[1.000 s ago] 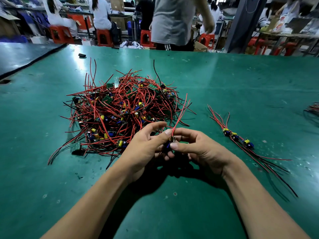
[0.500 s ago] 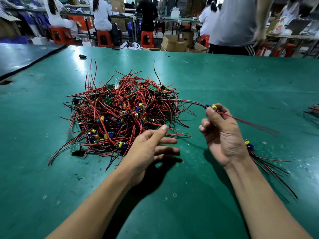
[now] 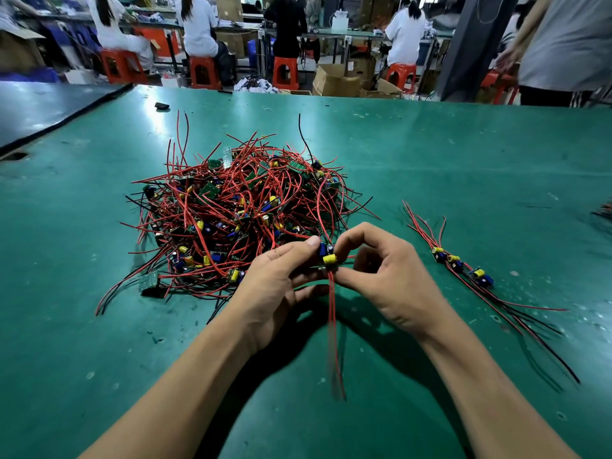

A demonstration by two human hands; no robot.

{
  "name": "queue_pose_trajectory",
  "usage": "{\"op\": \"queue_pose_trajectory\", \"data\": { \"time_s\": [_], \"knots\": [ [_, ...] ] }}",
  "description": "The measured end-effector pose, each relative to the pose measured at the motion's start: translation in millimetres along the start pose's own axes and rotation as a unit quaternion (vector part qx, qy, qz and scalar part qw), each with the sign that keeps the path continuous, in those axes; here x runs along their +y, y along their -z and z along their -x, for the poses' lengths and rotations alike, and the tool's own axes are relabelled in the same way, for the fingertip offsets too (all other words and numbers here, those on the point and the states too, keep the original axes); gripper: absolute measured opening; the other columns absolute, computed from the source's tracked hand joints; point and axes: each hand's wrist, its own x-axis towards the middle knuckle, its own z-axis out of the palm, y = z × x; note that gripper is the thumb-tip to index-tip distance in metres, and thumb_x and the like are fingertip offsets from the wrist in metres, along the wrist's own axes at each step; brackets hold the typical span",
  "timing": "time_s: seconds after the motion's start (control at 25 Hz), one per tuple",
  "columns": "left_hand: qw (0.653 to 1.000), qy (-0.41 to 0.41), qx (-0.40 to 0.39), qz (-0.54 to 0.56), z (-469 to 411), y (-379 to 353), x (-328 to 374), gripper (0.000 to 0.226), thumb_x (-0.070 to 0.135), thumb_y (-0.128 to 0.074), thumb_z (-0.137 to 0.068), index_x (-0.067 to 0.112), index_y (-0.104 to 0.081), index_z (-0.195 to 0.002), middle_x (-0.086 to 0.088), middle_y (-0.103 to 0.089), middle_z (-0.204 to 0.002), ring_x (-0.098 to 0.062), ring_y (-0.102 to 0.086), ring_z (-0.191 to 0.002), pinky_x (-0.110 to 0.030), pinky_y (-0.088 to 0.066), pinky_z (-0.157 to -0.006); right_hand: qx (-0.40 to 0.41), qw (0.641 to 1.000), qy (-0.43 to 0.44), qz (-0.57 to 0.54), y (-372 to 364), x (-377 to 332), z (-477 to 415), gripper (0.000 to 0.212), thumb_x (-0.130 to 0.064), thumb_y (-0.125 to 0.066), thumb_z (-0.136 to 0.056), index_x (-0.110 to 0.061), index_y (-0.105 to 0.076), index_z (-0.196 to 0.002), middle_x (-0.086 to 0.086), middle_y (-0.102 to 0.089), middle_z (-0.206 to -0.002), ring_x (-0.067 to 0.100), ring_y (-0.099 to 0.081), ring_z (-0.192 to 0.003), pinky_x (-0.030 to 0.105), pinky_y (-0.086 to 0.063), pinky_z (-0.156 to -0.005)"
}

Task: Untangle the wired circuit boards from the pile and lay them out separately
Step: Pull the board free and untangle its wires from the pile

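Left hand (image 3: 275, 286): pinches circuit board (image 3: 328, 258).
Right hand (image 3: 390, 283): pinches its other side.
Handling: likely light, stiff; limp wires (image 3: 332, 321) hanging below the hands may snag; hold board edges.

Tangled pile (image 3: 238, 213): small green boards with yellow and blue components, red and black leads sticking out all round. Single board (image 3: 328, 256) is pinched between left hand (image 3: 275, 286) and right hand (image 3: 387, 276) at the pile's near edge, its red leads hanging down, blurred. Laid-out boards (image 3: 460, 265) lie in a tight diagonal row to the right, apart from the pile, leads trailing from both ends.
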Motion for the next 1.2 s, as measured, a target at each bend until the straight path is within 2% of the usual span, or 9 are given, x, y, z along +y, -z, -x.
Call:
{"op": "queue_pose_trajectory", "data": {
  "time_s": [0.12, 0.2, 0.4, 0.48, 0.6, 0.72, 0.88, 1.0, 1.2],
  "knots": [
    [1.0, 0.018, -0.007, 0.023, -0.8, 0.5, -0.2, 0.024, 0.025, -0.072, -0.074, 0.008, -0.069, -0.09, -0.015, -0.071, -0.09, -0.027, -0.072, -0.076, -0.038, -0.06, -0.07, -0.029, 0.996, -0.032, -0.076, 10.2, -0.9, -1.2, 0.017, -0.007, -0.076, -0.081, -0.023, -0.076, -0.085, -0.015, -0.053, -0.055, 0.002, -0.038, -0.052, 0.015, -0.031, -0.052],
    [0.999, 0.021, -0.02, 0.02, 0.6, -1.2, -1.1, 0.02, 0.025, -0.071, -0.077, 0.007, -0.074, -0.086, -0.016, -0.073, -0.095, -0.028, -0.072, -0.073, -0.035, -0.062, -0.067, -0.014, 0.984, -0.075, -0.159, 12.7, -0.3, -3.5, 0.006, -0.018, -0.075, -0.079, -0.02, -0.076, -0.085, -0.009, -0.057, -0.061, 0.006, -0.038, -0.051, 0.015, -0.031, -0.05],
    [0.998, 0.03, -0.051, -0.011, 5.8, -6.6, -3.2, 0.017, 0.021, -0.067, -0.085, 0.006, -0.061, -0.089, -0.017, -0.073, -0.095, -0.027, -0.072, -0.07, -0.032, -0.06, -0.068, -0.032, 0.961, -0.145, -0.234, 4.7, 4.1, -4.6, 0.026, -0.045, -0.075, -0.076, -0.021, -0.077, -0.087, -0.006, -0.064, -0.07, 0.005, -0.039, -0.05, 0.014, -0.028, -0.044],
    [0.997, 0.033, -0.066, -0.028, 7.4, -7.6, -3.0, 0.016, 0.02, -0.067, -0.084, 0.009, -0.055, -0.085, -0.015, -0.073, -0.092, -0.027, -0.072, -0.07, -0.032, -0.06, -0.068, -0.044, 0.958, -0.155, -0.236, 2.0, 4.8, -3.9, 0.021, -0.042, -0.083, -0.075, -0.023, -0.079, -0.084, -0.002, -0.066, -0.074, 0.01, -0.044, -0.059, 0.017, -0.031, -0.05],
    [0.996, 0.041, -0.076, -0.011, 8.4, -7.8, -1.5, 0.02, 0.015, -0.067, -0.083, 0.005, -0.057, -0.098, -0.017, -0.074, -0.094, -0.03, -0.073, -0.072, -0.034, -0.061, -0.065, -0.03, 0.944, -0.183, -0.274, 3.4, 7.8, -5.0, 0.024, -0.038, -0.084, -0.067, -0.021, -0.078, -0.084, 0.007, -0.064, -0.082, 0.026, -0.044, -0.079, 0.031, -0.032, -0.064],
    [0.995, 0.047, -0.083, 0.003, 7.8, -6.7, -1.2, 0.024, 0.013, -0.067, -0.082, 0.002, -0.066, -0.103, -0.019, -0.073, -0.097, -0.033, -0.073, -0.075, -0.032, -0.061, -0.062, -0.035, 0.931, -0.191, -0.309, 5.7, 8.1, -6.6, 0.02, -0.031, -0.082, -0.067, -0.022, -0.077, -0.084, 0.001, -0.065, -0.077, 0.019, -0.049, -0.069, 0.032, -0.035, -0.063],
    [0.995, 0.052, -0.078, -0.018, 4.9, -4.1, -3.6, 0.017, 0.011, -0.061, -0.086, 0.008, -0.077, -0.088, -0.017, -0.073, -0.088, -0.032, -0.072, -0.075, -0.035, -0.062, -0.066, -0.043, 0.928, -0.204, -0.309, 5.7, 9.2, -7.7, 0.008, -0.022, -0.076, -0.073, -0.022, -0.076, -0.081, 0.001, -0.064, -0.078, 0.015, -0.05, -0.065, 0.031, -0.035, -0.062],
    [0.995, 0.049, -0.076, -0.037, 5.0, -5.0, -4.7, 0.01, 0.013, -0.068, -0.077, 0.01, -0.077, -0.08, -0.017, -0.071, -0.082, -0.031, -0.071, -0.069, -0.034, -0.061, -0.062, -0.065, 0.921, -0.217, -0.316, 4.8, 9.3, -7.2, 0.007, -0.021, -0.076, -0.074, -0.022, -0.076, -0.081, 0.003, -0.065, -0.08, 0.016, -0.05, -0.068, 0.032, -0.037, -0.062],
    [0.992, 0.006, -0.061, -0.107, 3.9, -4.0, -7.9, 0.018, 0.004, -0.061, -0.087, 0.013, -0.074, -0.078, -0.019, -0.072, -0.083, -0.031, -0.07, -0.065, -0.026, -0.057, -0.057, -0.082, 0.91, -0.227, -0.338, 2.6, 10.6, -4.2, 0.012, -0.02, -0.081, -0.073, -0.019, -0.076, -0.084, 0.005, -0.067, -0.077, 0.012, -0.057, -0.06, 0.025, -0.049, -0.054]
  ]
}}
